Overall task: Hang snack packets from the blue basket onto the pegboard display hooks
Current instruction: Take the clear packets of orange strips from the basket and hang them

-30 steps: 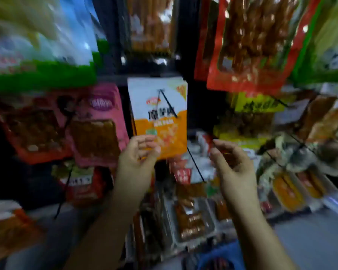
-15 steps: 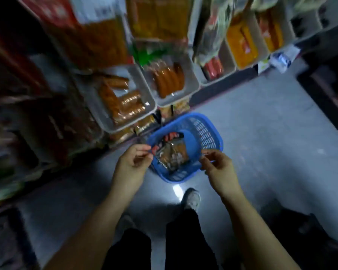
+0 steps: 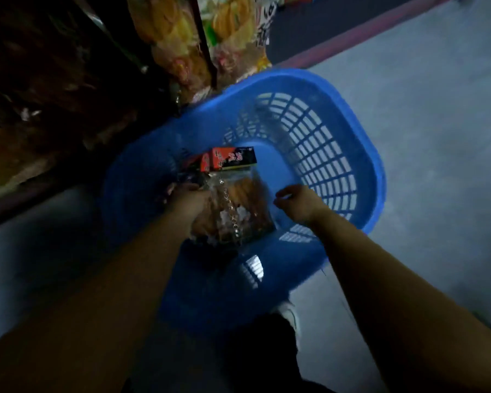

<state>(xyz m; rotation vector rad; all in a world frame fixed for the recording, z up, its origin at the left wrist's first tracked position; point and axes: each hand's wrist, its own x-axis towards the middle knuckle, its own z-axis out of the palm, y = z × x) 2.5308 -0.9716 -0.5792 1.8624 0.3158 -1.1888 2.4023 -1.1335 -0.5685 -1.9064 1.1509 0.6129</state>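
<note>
Reaching: both hands are down inside the blue basket (image 3: 360, 154); a second ago they were up at the pegboard, where an orange-and-white packet hung on its hook, and half a second ago they hovered just above the basket rim.
Packet: a clear snack packet (image 3: 238, 205) with a red-and-black header card lies on the basket floor, header pointing away from the person, on top of other dim packets at the fingertip side of the left hand.
Left hand: the left hand (image 3: 187, 197) rests against the packet's near-left edge, fingers curled onto it; whether a grip has closed I cannot tell, the spot is dark and blurred.
Right hand: the right hand (image 3: 298, 202) hangs just beside the packet's right edge, apart from it, fingers loosely bent and empty.
Basket: it sits on the grey floor (image 3: 423, 109), its open lattice wall beyond the right hand.
Display: low hanging yellow packets (image 3: 179, 43) lie beyond the left hand, past the basket's far rim; hooks not visible now.
Change: gaze and hands have dropped from display to basket.
Meaning: likely one hang is finished and the next pick-up is starting; this packet then needs lifting by its header to reach a hook.
</note>
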